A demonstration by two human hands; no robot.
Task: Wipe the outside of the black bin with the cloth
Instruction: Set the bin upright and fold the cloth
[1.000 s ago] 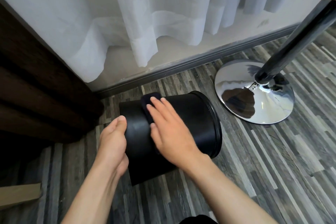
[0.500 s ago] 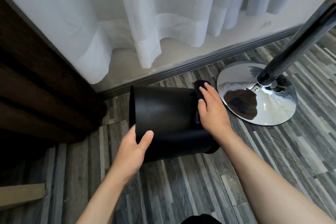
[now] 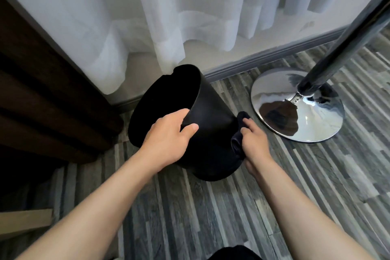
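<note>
Head view. Your left hand (image 3: 168,135) grips the rim of the black bin (image 3: 211,124) at its near side: the thumb lies on the outer wall and the fingers curl over the edge into the opening, pinching the rim between them. The bin is tilted, its open mouth turned up and to the left, its base low and nearest you, just above or on the floor (image 3: 211,213); contact there cannot be confirmed. The bin sits close to the baseboard (image 3: 263,57) at the far edge of the floor, between the dark wooden panel (image 3: 42,95) on the left and the chrome stand base (image 3: 299,107) on the right.

Your right hand (image 3: 253,141) is against the lower right side of the bin, closed around the dark cloth (image 3: 238,135). The cloth is bunched between your fingers and the bin wall, one end showing above your fingertips and a fold showing below your thumb. The cloth touches the bin's outer surface.

The chrome base lies flat on the floor, just beside your right hand but apart from it. A dark pole (image 3: 348,44) rises from it at a slant toward the top right corner. A white sheer curtain (image 3: 168,17) hangs behind the bin, its hem reaching down near the baseboard. A pale wooden piece (image 3: 25,221) lies at the left edge of the floor.
</note>
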